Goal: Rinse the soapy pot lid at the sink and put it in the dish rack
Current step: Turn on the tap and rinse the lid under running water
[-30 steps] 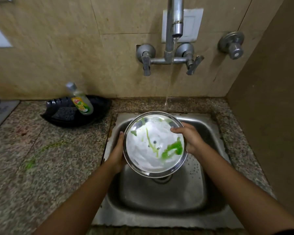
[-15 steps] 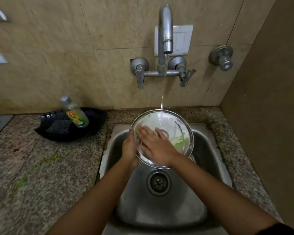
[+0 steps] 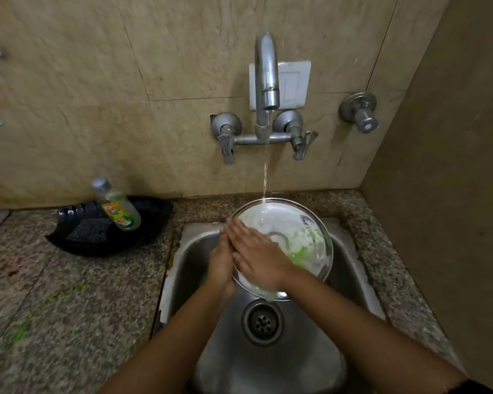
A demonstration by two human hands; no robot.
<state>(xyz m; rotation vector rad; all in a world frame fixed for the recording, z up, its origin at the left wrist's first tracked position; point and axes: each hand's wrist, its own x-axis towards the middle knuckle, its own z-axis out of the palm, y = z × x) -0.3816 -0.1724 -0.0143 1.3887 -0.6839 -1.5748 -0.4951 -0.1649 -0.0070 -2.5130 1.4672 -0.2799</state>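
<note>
Pot lid [image 3: 302, 231] tilted under tap [image 3: 266, 81] stream, left hand [image 3: 221, 263] clamping its left rim, right hand [image 3: 258, 254] flat, fingers spread on soapy face

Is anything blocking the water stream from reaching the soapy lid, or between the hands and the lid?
No. The stream falls clear from the tap onto the lid near its far rim. The left hand grips the lid's left edge; the right hand lies flat on its face. No dish rack is visible.
</note>
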